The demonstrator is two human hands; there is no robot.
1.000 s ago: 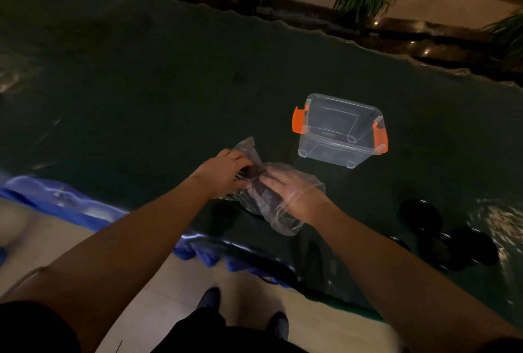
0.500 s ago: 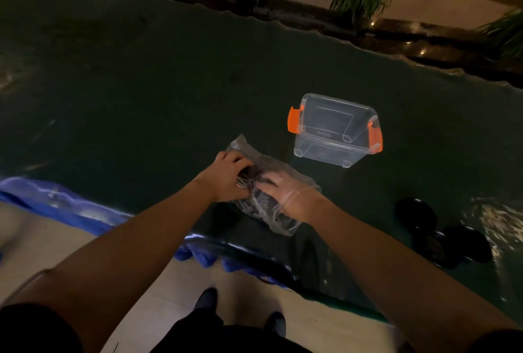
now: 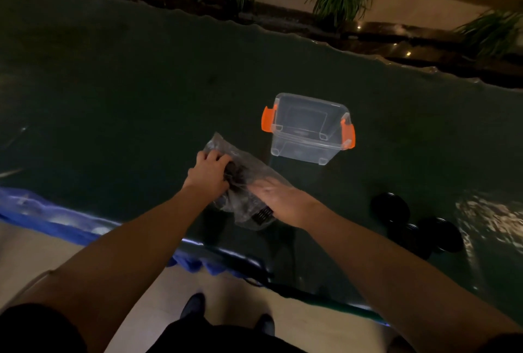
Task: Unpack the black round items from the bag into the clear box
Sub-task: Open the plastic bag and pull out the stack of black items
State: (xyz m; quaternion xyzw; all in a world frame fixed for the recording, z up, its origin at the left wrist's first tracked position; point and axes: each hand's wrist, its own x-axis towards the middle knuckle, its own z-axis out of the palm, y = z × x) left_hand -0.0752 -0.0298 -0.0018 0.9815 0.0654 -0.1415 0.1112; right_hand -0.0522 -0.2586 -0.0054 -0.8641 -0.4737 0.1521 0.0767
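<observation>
Left hand [image 3: 209, 174] clutching the crinkly plastic bag [image 3: 249, 182] at its mouth on the tabletop [image 3: 127, 97], right hand [image 3: 280, 199] laid flat, fingers relaxed. Film looks slippery; lids [image 3: 261, 214] inside seem light, rigid. Take them by the rim. Clear box [image 3: 308, 129] waits just beyond.

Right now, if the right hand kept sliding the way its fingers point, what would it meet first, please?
The right hand lies on the clear bag, fingers pointing left and slightly away. Going straight on, it would probably meet the left hand gripping the bag's mouth first, though depth is hard to judge here.
</observation>
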